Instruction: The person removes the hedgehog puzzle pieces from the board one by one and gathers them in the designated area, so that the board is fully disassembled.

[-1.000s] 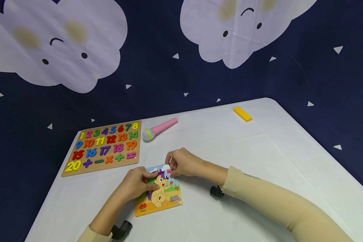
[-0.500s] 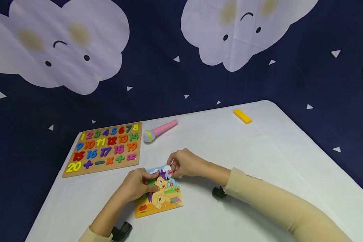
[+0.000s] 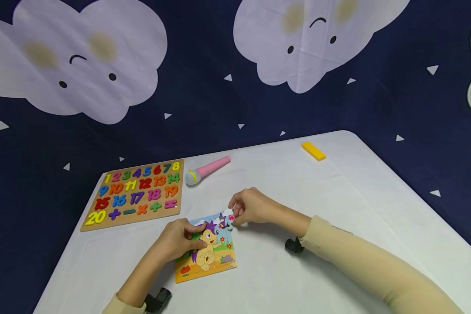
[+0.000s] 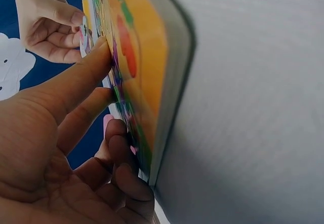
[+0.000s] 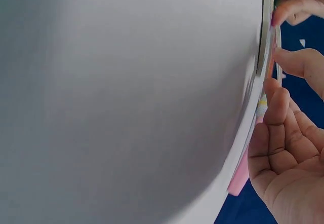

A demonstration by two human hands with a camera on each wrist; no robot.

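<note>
Right hand (image 3: 252, 206) lifting a puzzle piece (image 3: 226, 220) off the cartoon puzzle board (image 3: 208, 253).
We see it pinched narrowly at the board's far right corner on the table (image 3: 337, 209); left hand (image 3: 179, 239) grips the board's left edge, thumb on top. Thin pinch: we judge the piece could slip, or the board shift if the left hand eases. Number board (image 3: 135, 192) trays all its numbers.
</note>
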